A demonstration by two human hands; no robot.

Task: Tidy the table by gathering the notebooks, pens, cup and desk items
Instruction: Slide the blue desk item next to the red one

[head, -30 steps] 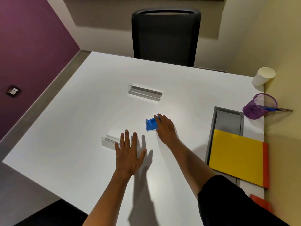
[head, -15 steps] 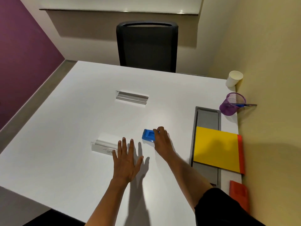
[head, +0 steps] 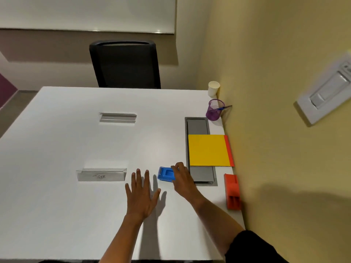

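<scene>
My right hand (head: 182, 179) grips a small blue desk item (head: 165, 173) that sits on the white table (head: 57, 205). My left hand (head: 141, 194) lies flat and open on the table just left of it, holding nothing. A yellow notebook (head: 208, 149) lies on an orange one (head: 229, 150) by the right edge. A purple mesh pen holder (head: 214, 110) with a blue pen (head: 222, 108) stands further back. Behind it is a white paper cup (head: 213, 88). An orange desk item (head: 232, 191) lies near the wall.
Two clear acrylic name stands rest on the table, one near my left hand (head: 101, 174) and one further back (head: 117, 117). A grey cable hatch (head: 197, 126) is set into the table under the notebooks. A black chair (head: 125, 64) stands behind. The yellow wall (head: 284, 168) borders the right.
The view has swung to the right and closer, bringing the orange item and the wall switch into sight. My right hand's fingers have curled round the blue item; the left hand stays flat.
</scene>
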